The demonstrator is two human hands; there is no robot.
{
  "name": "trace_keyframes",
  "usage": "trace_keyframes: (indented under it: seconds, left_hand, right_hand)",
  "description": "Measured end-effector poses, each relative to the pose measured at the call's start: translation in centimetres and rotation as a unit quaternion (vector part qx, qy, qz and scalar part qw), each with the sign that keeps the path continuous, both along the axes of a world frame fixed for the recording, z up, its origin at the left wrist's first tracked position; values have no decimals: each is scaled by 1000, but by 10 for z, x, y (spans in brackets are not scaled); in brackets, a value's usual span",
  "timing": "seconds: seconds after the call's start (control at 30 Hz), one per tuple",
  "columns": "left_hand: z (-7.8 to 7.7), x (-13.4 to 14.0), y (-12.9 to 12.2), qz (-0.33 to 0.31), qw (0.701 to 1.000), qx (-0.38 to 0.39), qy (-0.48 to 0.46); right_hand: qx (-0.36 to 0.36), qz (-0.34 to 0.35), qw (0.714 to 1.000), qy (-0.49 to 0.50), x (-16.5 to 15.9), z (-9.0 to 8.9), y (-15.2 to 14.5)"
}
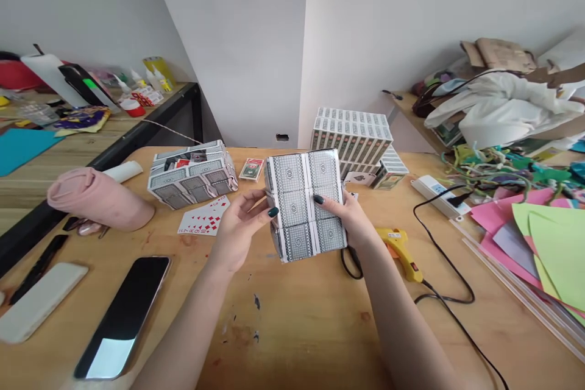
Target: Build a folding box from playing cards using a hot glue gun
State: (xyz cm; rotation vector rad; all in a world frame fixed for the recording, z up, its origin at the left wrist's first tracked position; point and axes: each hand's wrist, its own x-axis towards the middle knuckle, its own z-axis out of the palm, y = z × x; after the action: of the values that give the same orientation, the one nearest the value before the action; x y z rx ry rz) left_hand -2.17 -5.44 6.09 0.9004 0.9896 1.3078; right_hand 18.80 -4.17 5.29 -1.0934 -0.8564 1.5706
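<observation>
Bright, even light; pale glare on the phone (124, 315); faint shadows on the table (301, 323); stretched edges

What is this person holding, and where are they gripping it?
A card-covered box, held at both sides: left hand at its left edge, right hand at its right edge with the thumb across the patterned face.
</observation>
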Motion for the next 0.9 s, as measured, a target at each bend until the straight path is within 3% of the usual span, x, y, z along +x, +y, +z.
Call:
trace_keyframes:
  seconds: [0.13, 0.37, 0.9]
  left_hand:
    - [-6, 1, 2, -16, 999, -27, -29]
    - [-23, 1, 6, -37, 999, 20, 26]
    - [-32, 0, 11, -66, 996, -7, 55]
  right_hand:
    - [0, -3, 1000, -31, 3, 2, 0]
    - [-9, 3, 999, -51, 6, 0, 2]
    - [-14, -6, 995, -102, 5, -5, 4]
